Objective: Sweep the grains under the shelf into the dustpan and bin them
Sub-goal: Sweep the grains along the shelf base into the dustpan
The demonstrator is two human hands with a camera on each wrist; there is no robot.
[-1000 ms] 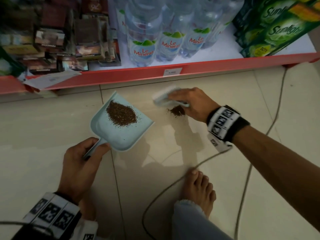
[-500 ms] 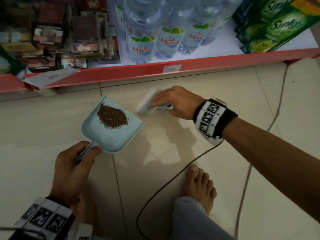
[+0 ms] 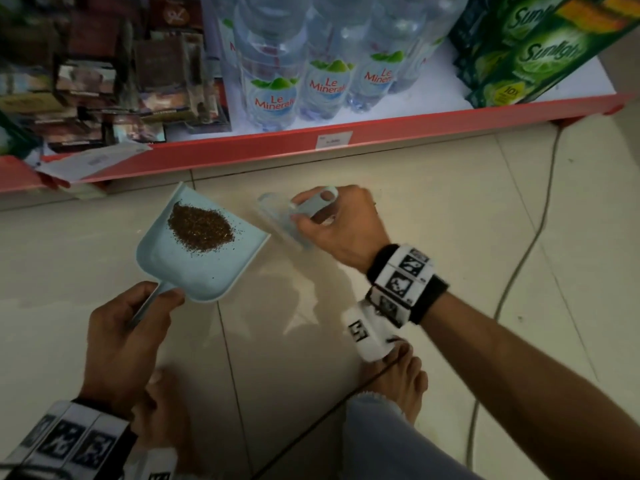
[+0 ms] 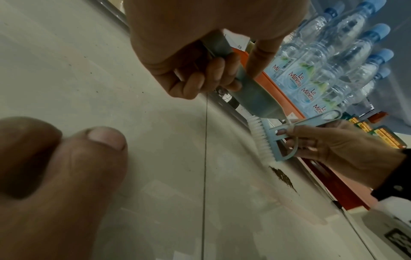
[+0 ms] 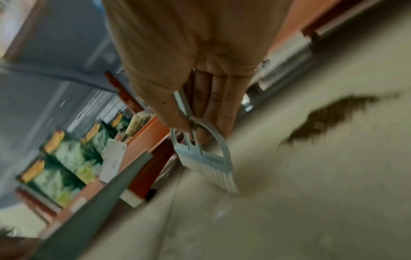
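The floor [image 3: 433, 237] is made of big pale tiles. A small dark heap of grains [image 4: 283, 177] lies on it near the red shelf [image 3: 381, 133], and a thin cable [image 3: 519, 258] runs across it beside a bare foot [image 3: 401, 386].

Shop: red-edged shelf [image 3: 381, 133] with price tag [image 3: 334, 139], stocked water bottles [image 3: 273, 95], detergent packs [image 3: 540, 46].

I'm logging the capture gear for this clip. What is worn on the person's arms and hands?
Both forearms are bare, with no sleeves or gloves. Each wrist carries a black band with white square tiles printed with black marker patterns: the right wrist band and the left wrist band. A white tagged block hangs below the right band. The left hand and right hand are bare.
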